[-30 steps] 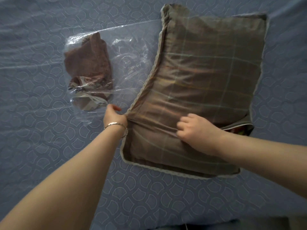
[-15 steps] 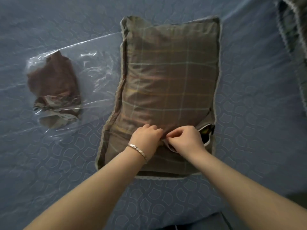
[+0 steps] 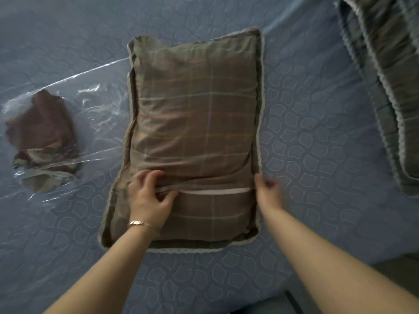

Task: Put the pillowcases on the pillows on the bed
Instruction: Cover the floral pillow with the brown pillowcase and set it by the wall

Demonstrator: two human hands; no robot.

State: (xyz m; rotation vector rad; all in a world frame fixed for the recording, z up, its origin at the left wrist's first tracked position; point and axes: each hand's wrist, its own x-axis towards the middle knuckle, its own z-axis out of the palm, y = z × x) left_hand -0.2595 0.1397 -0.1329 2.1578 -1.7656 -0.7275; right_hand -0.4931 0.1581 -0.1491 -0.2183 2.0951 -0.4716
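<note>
The plaid pillowcase point(image 3: 195, 114) lies lengthwise at the centre of the bed point(image 3: 306, 132), plumped by the pillow hidden inside it. We judge it light, soft and squashy: the filling will give under any press, and the thin cotton will slide and bunch rather than hold a shape. The best hold is at the pale hem band point(image 3: 215, 191) crossing the case toward 6 o'clock, where the flap overlaps, taken near both ends so the cloth pulls evenly.

Our left hand point(image 3: 149, 196), with a bracelet point(image 3: 140, 223) at the wrist, reaches in from 7 o'clock, its fingers and thumb pinched on the left end of that band. Our right hand point(image 3: 267, 191) comes from 5 o'clock to the case's edge at 3 o'clock; it is blurred, so we cannot tell whether its fingers grip the cloth.

At 9 o'clock a clear plastic bag point(image 3: 95, 114) holds folded brown fabric point(image 3: 40, 137). At 2 o'clock lies another plaid, trimmed piece point(image 3: 390, 98).
</note>
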